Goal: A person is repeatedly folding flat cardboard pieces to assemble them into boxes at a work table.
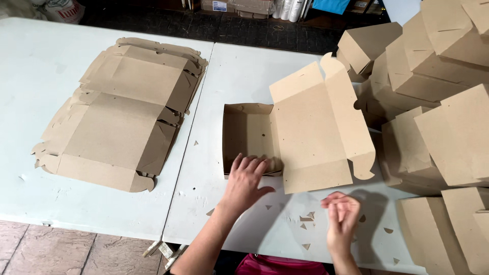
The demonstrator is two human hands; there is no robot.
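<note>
The left hand reaches forward, palm down, fingers spread and slightly curled at the tips — forearm angling up from below. The right hand hovers lower, fingers loosely bent inward, holding nothing.

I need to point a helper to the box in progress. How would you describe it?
On the white table, between the flat cardboard stack and the piled finished boxes, sits the half-folded brown cardboard box. The left hand touches it; only its lid stands open.
</note>
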